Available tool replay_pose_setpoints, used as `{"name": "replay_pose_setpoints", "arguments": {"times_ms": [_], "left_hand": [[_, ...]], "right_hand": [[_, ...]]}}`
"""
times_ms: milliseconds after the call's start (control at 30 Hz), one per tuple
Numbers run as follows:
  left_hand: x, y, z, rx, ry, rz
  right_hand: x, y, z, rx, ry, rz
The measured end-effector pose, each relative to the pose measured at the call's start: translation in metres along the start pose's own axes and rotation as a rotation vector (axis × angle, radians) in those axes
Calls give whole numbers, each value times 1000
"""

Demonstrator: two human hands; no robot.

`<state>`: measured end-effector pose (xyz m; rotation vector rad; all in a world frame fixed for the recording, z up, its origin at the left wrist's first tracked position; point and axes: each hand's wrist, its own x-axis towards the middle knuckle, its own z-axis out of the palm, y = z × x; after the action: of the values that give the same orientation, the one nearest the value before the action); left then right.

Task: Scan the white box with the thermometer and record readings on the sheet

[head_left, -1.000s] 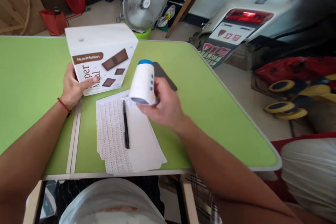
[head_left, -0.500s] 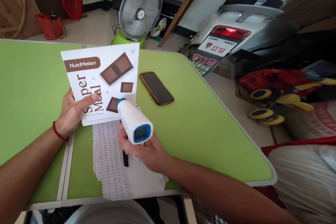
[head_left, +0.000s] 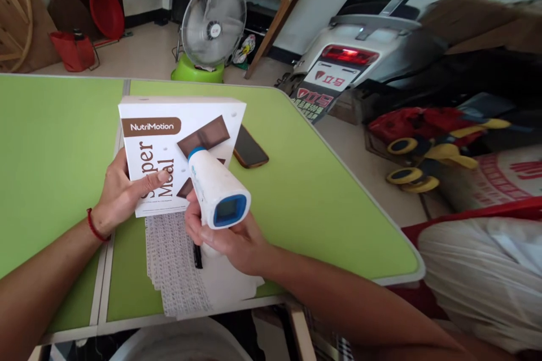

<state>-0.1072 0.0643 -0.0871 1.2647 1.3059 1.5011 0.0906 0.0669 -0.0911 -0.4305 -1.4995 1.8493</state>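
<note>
Right hand (head_left: 231, 237) fingers wrap scanner (head_left: 217, 189) (tightly).

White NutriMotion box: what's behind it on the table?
Behind the white box, a dark phone lies flat on the green table, its near-left end hidden by the box. Anything else directly behind the box is covered.

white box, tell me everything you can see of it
The white box looks like cardboard, printed with a brown NutriMotion label, "Super Meal" and brown chocolate pieces. It stands tilted on the green table. The left hand grips its left edge, thumb across the print. The right hand aims a white and blue handheld device at its face.
</note>
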Motion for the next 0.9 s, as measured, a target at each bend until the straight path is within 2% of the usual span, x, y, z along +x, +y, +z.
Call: {"name": "replay_pose_setpoints", "arguments": {"times_ms": [267, 533, 900], "left_hand": [[-4, 2, 5, 1, -33, -20], [-3, 5, 6, 31, -40, -27], [-3, 4, 5, 49, -55, -1]], "right_hand": [[4, -1, 1, 30, 8, -54], [3, -5, 2, 11, 36, -28], [1, -1, 0, -6, 29, -67]]}}
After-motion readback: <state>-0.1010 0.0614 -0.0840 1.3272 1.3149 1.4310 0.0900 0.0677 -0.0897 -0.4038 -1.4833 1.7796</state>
